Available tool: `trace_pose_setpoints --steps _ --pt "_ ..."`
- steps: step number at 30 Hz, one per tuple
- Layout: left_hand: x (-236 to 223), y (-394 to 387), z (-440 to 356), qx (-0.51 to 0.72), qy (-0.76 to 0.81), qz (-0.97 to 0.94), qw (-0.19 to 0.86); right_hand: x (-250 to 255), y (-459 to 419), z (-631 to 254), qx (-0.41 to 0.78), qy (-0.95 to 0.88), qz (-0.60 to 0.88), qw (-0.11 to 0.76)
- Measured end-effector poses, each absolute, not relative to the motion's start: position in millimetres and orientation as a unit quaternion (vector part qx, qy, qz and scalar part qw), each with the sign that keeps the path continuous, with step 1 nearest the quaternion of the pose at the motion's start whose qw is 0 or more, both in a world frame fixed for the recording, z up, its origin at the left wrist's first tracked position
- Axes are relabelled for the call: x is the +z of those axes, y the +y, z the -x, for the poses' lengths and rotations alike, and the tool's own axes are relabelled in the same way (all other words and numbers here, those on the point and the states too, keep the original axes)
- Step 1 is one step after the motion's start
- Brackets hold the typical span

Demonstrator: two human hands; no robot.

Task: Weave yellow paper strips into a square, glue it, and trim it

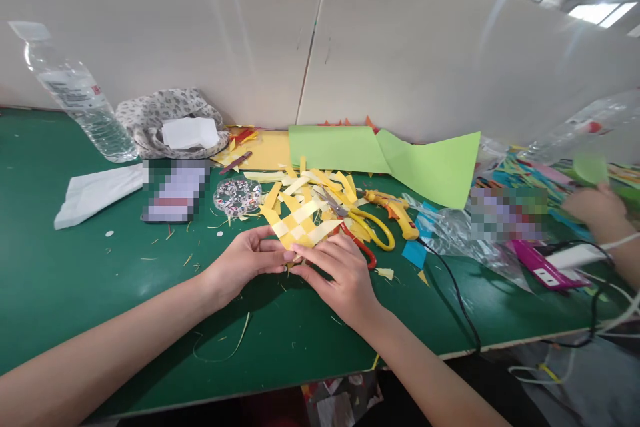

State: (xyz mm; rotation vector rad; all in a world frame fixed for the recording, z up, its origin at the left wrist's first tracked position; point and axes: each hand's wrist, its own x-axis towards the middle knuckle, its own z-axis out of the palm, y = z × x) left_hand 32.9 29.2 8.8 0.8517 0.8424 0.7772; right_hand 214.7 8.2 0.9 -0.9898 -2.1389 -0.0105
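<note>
Between my two hands is a small piece of woven paper strips (pixel 299 225), yellow and cream in a checkered pattern, with loose strip ends fanning out at the top. My left hand (pixel 250 255) pinches its lower left edge. My right hand (pixel 343 265) grips the lower right edge, its fingertips meeting those of the left. Just behind lies a heap of cut paper strips (pixel 295 180). Scissors with yellow handles (pixel 383 230) rest on that heap, and a red-handled pair (pixel 367 255) is partly hidden behind my right hand.
A yellow glue gun (pixel 397 210) with a black cable lies to the right, near green paper sheets (pixel 340 148). On the left are a phone (pixel 175 193), a clear decorated dish (pixel 237 197), a tissue packet (pixel 100 193), a pouch (pixel 150 113) and a water bottle (pixel 83 97). Another person's hand (pixel 597 203) is at far right.
</note>
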Motion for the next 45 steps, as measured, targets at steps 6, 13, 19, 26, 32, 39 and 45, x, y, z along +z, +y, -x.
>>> trace_pose_setpoints --steps 6,13,19,26,32,39,45 --pt "9 29 -32 0.357 0.372 -0.439 0.736 8 6 -216 0.054 -0.765 0.460 0.447" --pt "11 29 -31 0.376 0.399 -0.486 0.681 16 7 -218 0.197 -0.661 0.521 0.503" --pt "7 35 -31 0.404 0.432 -0.486 0.644 18 5 -217 0.252 -0.636 0.524 0.507" --pt "7 31 -33 0.403 0.415 -0.506 0.640 15 7 -215 0.264 -0.621 0.527 0.517" --pt "11 29 -30 0.423 0.374 -0.519 0.642 13 8 -216 0.291 -0.617 0.531 0.503" --pt "13 29 -29 0.429 0.376 -0.519 0.636 16 7 -214 0.281 -0.620 0.541 0.494" --pt "12 28 -29 0.440 0.365 -0.522 0.633 13 7 -214 0.273 -0.629 0.541 0.487"
